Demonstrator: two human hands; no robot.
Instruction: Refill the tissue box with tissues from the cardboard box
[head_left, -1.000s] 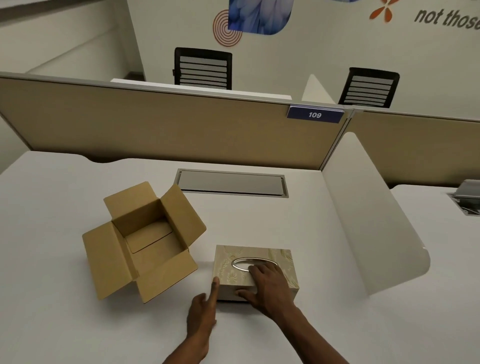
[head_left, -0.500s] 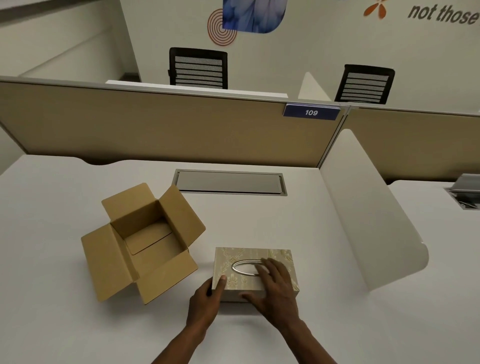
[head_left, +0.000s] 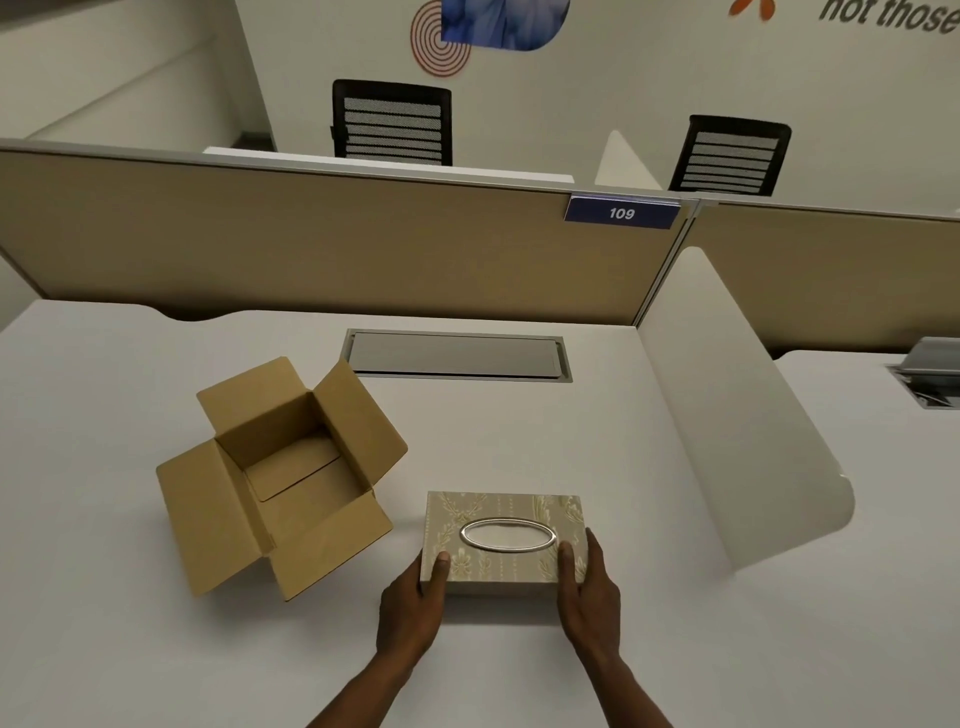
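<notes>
1. Both hands are on the tissue box (head_left: 506, 540): the left hand (head_left: 410, 608) clamps its near-left corner, thumb up on the lid, and the right hand (head_left: 589, 597) clamps the near-right corner the same way.
2. So the box sits right between the hands, flat on the white bench (head_left: 519, 441), lid on.
3. No tissue pokes through the oval opening (head_left: 508, 533); can't tell what's inside.
4. The cardboard box (head_left: 283, 475) sits just left of it, flaps open, and looks empty, only bare bottom flaps showing.
5. My guess: the refill's either basically finished or the tissues are somewhere out of view.
</notes>
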